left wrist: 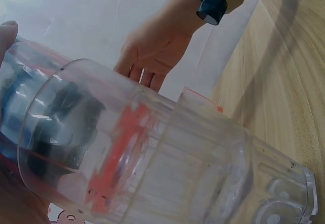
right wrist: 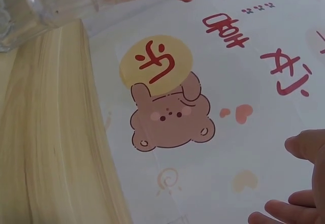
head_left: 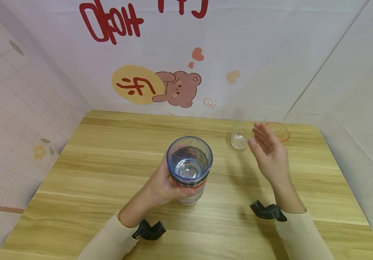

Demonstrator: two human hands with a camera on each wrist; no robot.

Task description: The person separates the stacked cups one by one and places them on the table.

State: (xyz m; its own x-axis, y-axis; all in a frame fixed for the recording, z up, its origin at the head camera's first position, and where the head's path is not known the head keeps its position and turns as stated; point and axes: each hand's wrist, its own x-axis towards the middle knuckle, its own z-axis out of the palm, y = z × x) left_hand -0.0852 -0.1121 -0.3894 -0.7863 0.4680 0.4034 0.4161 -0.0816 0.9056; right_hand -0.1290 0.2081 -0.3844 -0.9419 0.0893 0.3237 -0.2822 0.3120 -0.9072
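Observation:
My left hand (head_left: 162,186) grips a stack of nested clear cups (head_left: 189,168), thumb across the near side. A blue rim tops the stack, and a red band shows lower down through the clear walls (left wrist: 203,158). Whether its base touches the table cannot be told. To the right, my right hand (head_left: 272,159) is raised with fingers extended, holding nothing. Close beyond it, a small clear cup (head_left: 238,141) stands on the table. A red-rimmed clear cup (head_left: 284,136) is partly hidden behind the right fingers.
The wood-grain table (head_left: 102,155) reaches a white cloth backdrop (head_left: 258,47) printed with a bear and red characters. Cloth walls also stand at the left and right. A black wrist mount (head_left: 150,230) sits on the left sleeve, another (head_left: 266,211) on the right.

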